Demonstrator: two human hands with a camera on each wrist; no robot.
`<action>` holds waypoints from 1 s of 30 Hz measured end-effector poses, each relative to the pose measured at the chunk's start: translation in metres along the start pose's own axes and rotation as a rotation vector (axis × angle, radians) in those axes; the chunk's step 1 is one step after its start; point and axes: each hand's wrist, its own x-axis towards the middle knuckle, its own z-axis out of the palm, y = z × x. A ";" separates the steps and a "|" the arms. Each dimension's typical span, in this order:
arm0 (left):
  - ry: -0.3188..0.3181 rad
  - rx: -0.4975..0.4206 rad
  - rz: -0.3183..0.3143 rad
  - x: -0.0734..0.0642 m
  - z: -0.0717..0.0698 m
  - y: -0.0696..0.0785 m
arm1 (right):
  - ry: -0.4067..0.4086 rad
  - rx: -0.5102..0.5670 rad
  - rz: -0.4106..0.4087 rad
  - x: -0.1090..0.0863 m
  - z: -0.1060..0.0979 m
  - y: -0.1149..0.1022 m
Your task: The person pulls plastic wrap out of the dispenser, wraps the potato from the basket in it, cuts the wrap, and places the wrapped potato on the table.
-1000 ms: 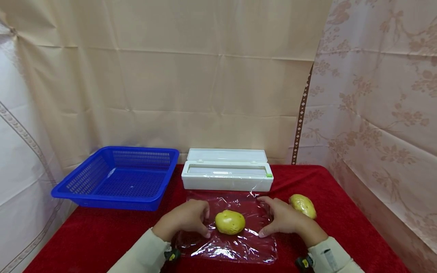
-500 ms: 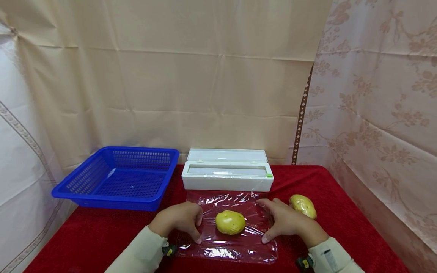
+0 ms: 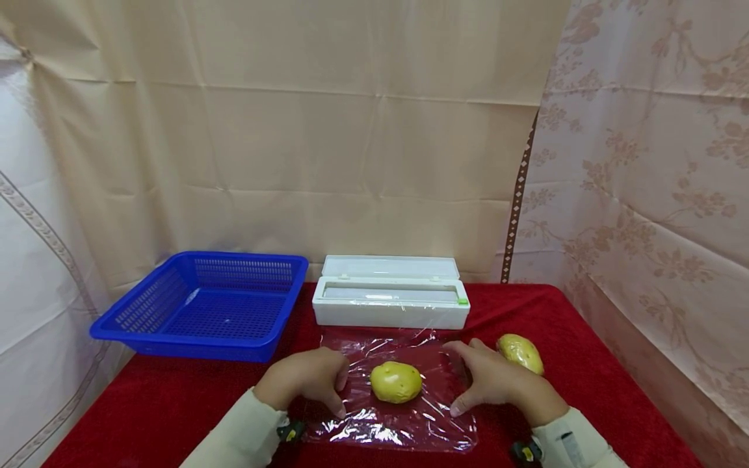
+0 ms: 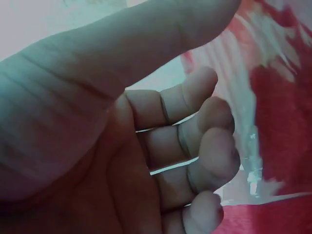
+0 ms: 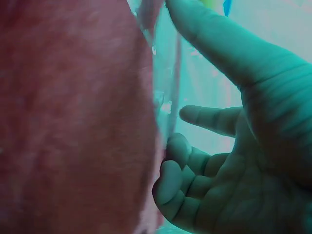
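A bare yellow potato (image 3: 396,382) lies in the middle of a sheet of clear plastic wrap (image 3: 380,434) spread on the red cloth. At the sheet's left side my left hand (image 3: 307,380) rests, thumb and bent fingers spread apart. My right hand (image 3: 494,380) is at the sheet's right side, thumb apart from the fingers, fingertips at the film's edge. Both hands are clear of the potato. The left wrist view shows loosely bent fingers (image 4: 214,151) beside shiny film. In the right wrist view, the thumb (image 5: 219,39) points along the film's edge.
Behind the sheet stands a white plastic wrap dispenser (image 3: 391,316) with its lid raised. A blue basket (image 3: 199,348) is at the back left. Right of my right hand lies a second potato (image 3: 521,354), wrapped in film. Curtains (image 3: 351,143) close off the back and sides.
My left hand has shifted left, away from the potato, toward the sheet's left edge. My right thumb has moved slightly right. The film looks flatter; the potato has stayed in place.
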 end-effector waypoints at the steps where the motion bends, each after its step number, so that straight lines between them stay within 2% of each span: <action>1: -0.004 0.000 0.005 -0.001 -0.001 0.001 | -0.001 -0.005 -0.016 -0.002 -0.002 -0.002; 5: -0.054 -0.022 0.007 -0.004 -0.004 0.011 | -0.050 -0.017 -0.102 -0.009 -0.010 -0.013; 9: -0.145 -0.012 0.003 -0.006 -0.001 0.023 | -0.162 -0.026 -0.205 -0.017 -0.011 -0.030; 12: -0.208 0.038 0.010 -0.007 0.002 0.029 | -0.245 -0.029 -0.246 -0.023 -0.006 -0.044; 16: -0.254 0.067 0.014 -0.006 0.006 0.030 | -0.309 -0.054 -0.236 -0.029 0.003 -0.055; 21: -0.273 0.063 0.022 -0.003 0.010 0.029 | -0.323 -0.133 -0.195 -0.031 0.009 -0.058; 24: -0.271 0.059 0.032 -0.004 0.010 0.031 | -0.325 -0.141 -0.174 -0.031 0.011 -0.056; 30: -0.257 0.022 0.042 -0.008 0.008 0.032 | -0.321 -0.124 -0.220 -0.030 0.011 -0.054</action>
